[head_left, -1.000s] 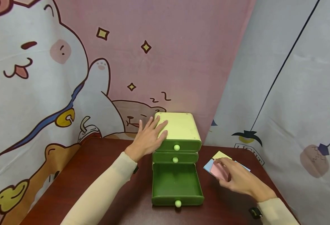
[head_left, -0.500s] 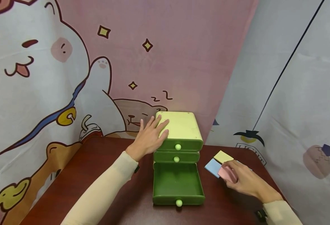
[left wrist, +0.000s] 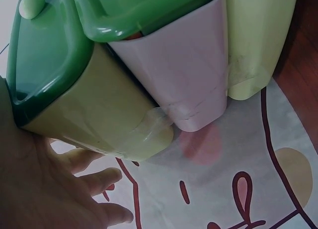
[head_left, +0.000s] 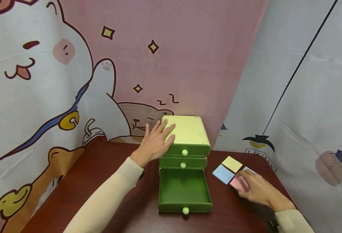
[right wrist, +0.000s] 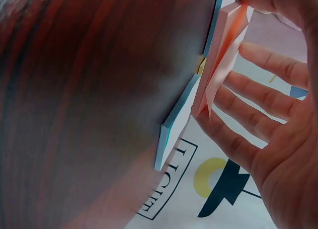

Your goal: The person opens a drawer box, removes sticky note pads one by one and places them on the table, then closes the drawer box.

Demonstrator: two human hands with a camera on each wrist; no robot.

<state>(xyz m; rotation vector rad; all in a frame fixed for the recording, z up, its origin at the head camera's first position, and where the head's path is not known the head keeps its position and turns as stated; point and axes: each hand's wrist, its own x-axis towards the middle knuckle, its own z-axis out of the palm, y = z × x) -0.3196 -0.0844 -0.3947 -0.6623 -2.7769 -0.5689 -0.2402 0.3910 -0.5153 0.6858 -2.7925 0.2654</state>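
Note:
My left hand (head_left: 153, 144) rests on the left side of the pale yellow top of a small drawer cabinet (head_left: 189, 129), fingers spread. In the left wrist view its fingers reach along the cabinet's side (left wrist: 104, 114). On the right, my right hand (head_left: 259, 191) holds a pink sticky note pad (head_left: 238, 184) between thumb and fingers, and the pad's upper sheets bow up. Beside that pad lie a blue pad (head_left: 223, 174), a yellow pad (head_left: 232, 164) and another blue pad (head_left: 252, 171), partly behind my hand.
The cabinet's bottom drawer (head_left: 184, 186) is pulled out, with nothing inside it. Above it, the middle drawer (head_left: 171, 162) and top drawer (head_left: 171, 150) are closed. A cartoon-printed cloth (head_left: 200, 64) hangs behind the dark red table (head_left: 101, 171).
My right hand has moved right with the pink pad, which slid off the near blue pad and now lies beside it. My left hand has stayed on the cabinet.

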